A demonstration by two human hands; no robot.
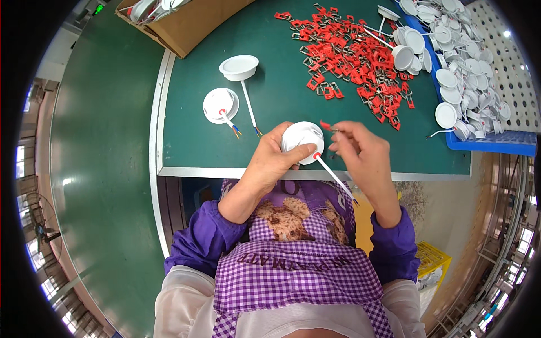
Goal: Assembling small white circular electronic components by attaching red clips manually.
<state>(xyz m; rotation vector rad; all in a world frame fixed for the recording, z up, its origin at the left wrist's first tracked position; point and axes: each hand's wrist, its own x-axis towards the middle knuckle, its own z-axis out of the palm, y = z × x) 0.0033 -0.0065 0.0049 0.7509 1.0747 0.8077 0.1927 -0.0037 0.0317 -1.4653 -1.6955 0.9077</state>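
My left hand grips a round white lamp housing near the table's front edge, its thumb lying across the face. A white cable leaves the housing through a red grommet and hangs toward my apron, with bare coloured wire ends. Just right of the housing, my right hand pinches a small red clip with a metal spring between thumb and fingers. The clip is apart from the housing. On the table to the left lie two more white lamp housings, one face up and one cable side up.
A large heap of red spring clips covers the table's far middle. At the right, a blue crate is piled with white lamp housings, some spilling beside it. A cardboard box stands far left. A yellow basket sits low on the right.
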